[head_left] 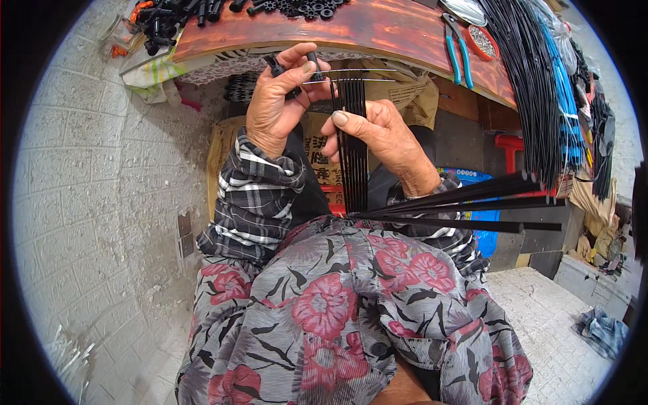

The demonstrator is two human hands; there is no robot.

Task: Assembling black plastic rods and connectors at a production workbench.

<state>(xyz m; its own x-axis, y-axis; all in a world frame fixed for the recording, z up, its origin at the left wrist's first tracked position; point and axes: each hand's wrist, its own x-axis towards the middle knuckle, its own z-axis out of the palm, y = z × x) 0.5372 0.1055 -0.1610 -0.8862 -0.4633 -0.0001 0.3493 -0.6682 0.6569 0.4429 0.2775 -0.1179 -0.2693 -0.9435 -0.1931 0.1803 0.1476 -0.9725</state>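
Observation:
My right hand [388, 142] grips a row of thin black rods [354, 162] like umbrella ribs, its thumb pressed across them below their upper ends. Those upper ends are lined up on thin metal wires [374, 70]. To their left, my left hand [287, 98] is closed around black plastic fittings [276, 66], with one short black tube [314, 62] standing out between thumb and fingers. Its fingertips sit at the wires' left ends; whether they pinch the wires is hard to make out. From my lap, more black rods [472, 196] fan out to the right.
A reddish wooden bench [391, 27] runs across the far side, with black plastic rings [304, 8], teal-handled pliers [459, 54] and a red dish of small metal bits [482, 42]. Long black rods [523, 81] hang over its right end. A white wall [81, 169] stands at left.

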